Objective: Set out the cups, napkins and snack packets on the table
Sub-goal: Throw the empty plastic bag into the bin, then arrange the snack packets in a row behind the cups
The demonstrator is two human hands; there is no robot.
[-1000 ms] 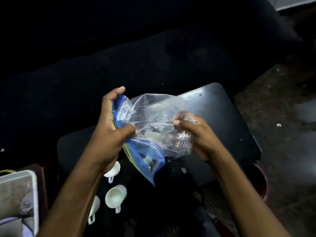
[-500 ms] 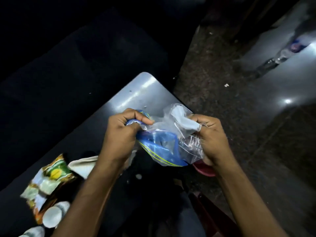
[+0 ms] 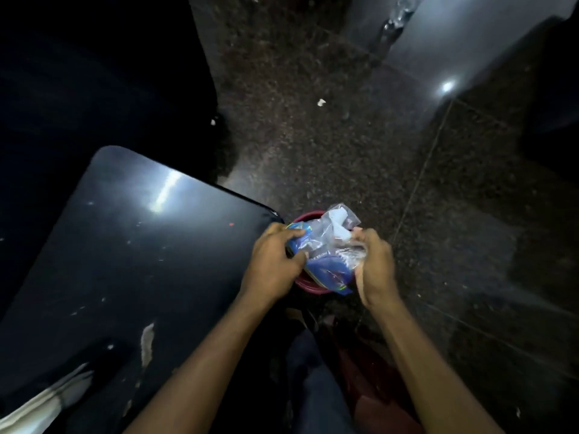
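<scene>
Both hands crumple a clear and blue plastic bag (image 3: 326, 255) between them. My left hand (image 3: 272, 261) grips its blue left side and my right hand (image 3: 374, 267) grips the clear right side. The bag hangs over a dark red bucket (image 3: 302, 219) standing on the floor just past the right edge of the black table (image 3: 125, 252). A white cloth or napkin (image 3: 40, 405) lies at the table's lower left corner. No cups or snack packets show in this view.
Dark speckled floor (image 3: 313, 136) stretches ahead with small white scraps on it. A dark sofa (image 3: 94, 73) fills the upper left. A plastic bottle (image 3: 398, 17) lies at the top near a pale wall. My legs are at the bottom centre.
The view has swung right, away from the cups and snack packets. Both hands have scrunched the bag smaller and carried it off the table to above the red bucket.
</scene>
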